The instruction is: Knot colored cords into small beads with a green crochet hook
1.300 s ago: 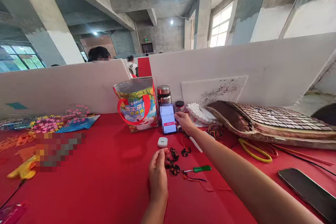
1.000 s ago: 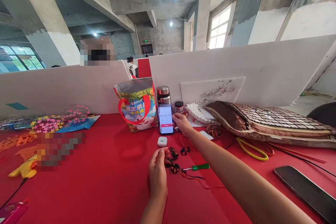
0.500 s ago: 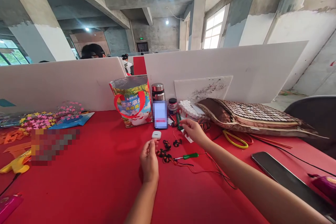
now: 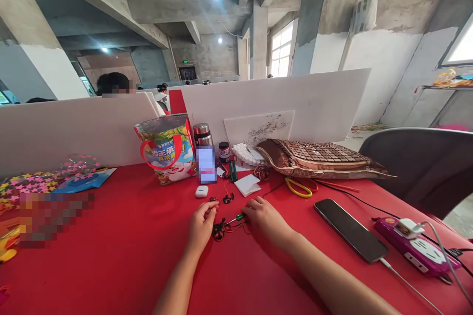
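My left hand (image 4: 202,224), thumb and fingers pinched together, is beside a cluster of black-and-orange knotted cord (image 4: 219,230); what sits between its fingertips is too small to make out. The fingers of my right hand (image 4: 264,217) close over the green handle of a small tool (image 4: 240,217), whose thin metal shaft points left toward the cluster. Another black-and-orange knotted piece (image 4: 228,198) lies just beyond, and loose cord ends trail under my right hand. A white earphone case (image 4: 201,191) rests behind my left hand.
A phone (image 4: 206,165) leans against a steel flask (image 4: 203,135) beside a printed bag (image 4: 166,150). Folded white paper (image 4: 247,185), a cord bundle (image 4: 261,173) and a beaded cushion (image 4: 325,157) lie behind. At right are a charging phone (image 4: 349,229) and a purple power strip (image 4: 417,248).
My right hand has come down and nearer, from beside the dark green object at the back onto the green-handled tool. My left hand has shifted toward the cords. The view has turned right.
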Demonstrator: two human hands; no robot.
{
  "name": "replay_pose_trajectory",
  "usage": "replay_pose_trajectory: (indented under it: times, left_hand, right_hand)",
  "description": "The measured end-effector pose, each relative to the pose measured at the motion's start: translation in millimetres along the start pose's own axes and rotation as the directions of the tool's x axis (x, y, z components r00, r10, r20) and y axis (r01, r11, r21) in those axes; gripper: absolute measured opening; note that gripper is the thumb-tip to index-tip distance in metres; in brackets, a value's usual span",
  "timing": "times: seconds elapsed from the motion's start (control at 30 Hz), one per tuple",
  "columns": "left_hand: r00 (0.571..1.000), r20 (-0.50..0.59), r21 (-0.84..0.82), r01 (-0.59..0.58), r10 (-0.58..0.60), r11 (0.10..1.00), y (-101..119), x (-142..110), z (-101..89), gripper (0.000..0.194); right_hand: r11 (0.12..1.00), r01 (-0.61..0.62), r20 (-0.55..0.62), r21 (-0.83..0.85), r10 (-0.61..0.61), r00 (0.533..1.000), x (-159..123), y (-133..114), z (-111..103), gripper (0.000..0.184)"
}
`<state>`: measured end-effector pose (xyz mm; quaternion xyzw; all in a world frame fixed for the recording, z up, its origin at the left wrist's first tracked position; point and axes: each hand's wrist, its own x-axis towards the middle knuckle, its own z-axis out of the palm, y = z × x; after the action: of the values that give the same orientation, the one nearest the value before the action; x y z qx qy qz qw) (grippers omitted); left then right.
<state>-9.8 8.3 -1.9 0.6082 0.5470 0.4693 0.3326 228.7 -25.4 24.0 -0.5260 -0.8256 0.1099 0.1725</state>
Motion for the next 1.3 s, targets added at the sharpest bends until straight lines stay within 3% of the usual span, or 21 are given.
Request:
replay_pose_trajectory:
  times: [0.13, 0.33, 0.43, 0.53, 0.73, 0.97, 1.17, 1.3]
  left_hand:
    - [0.999, 0.052, 0.091, -0.008, 0.003, 0.996, 7, 0, -11.9, 0.052]
    - [0.970, 0.231, 0.268, 0.006, -0.070, 0.963, 28, -15, -35.5, 0.052]
    - [0.956, 0.269, 0.326, 0.023, -0.116, 0.945, 33, -19, -42.2, 0.038]
    - [0.945, 0.297, 0.345, 0.029, -0.138, 0.938, 32, -19, -41.9, 0.024]
    - [0.931, 0.343, 0.272, 0.027, -0.123, 0.962, 28, -17, -40.9, 0.021]
    - [0.953, 0.290, 0.180, 0.037, -0.089, 0.983, 18, -13, -42.5, 0.020]
    - [0.988, 0.151, 0.152, -0.069, 0.046, 0.986, 19, -11, -31.3, 0.027]
    - [0.980, 0.166, 0.111, -0.133, 0.113, 0.985, 22, -15, -20.5, 0.021]
  right_hand:
    - [0.991, -0.019, 0.041, -0.129, 0.025, 0.999, -1, -10, 4, 0.023]
    - [0.972, -0.090, 0.043, -0.217, 0.102, 0.994, -6, -10, 3, 0.020]
    - [0.969, -0.114, 0.055, -0.220, 0.129, 0.990, -7, -11, 3, 0.021]
    - [0.968, -0.142, 0.075, -0.208, 0.160, 0.984, -8, -12, 2, 0.021]
    - [0.972, -0.164, 0.096, -0.168, 0.182, 0.979, -13, -13, 0, 0.021]
    - [0.972, -0.206, 0.068, -0.113, 0.215, 0.974, -20, -12, -3, 0.016]
    - [0.976, -0.213, 0.052, -0.040, 0.215, 0.975, -22, -9, -5, 0.015]
    - [0.975, -0.223, 0.040, 0.000, 0.223, 0.974, -22, -8, -6, 0.017]
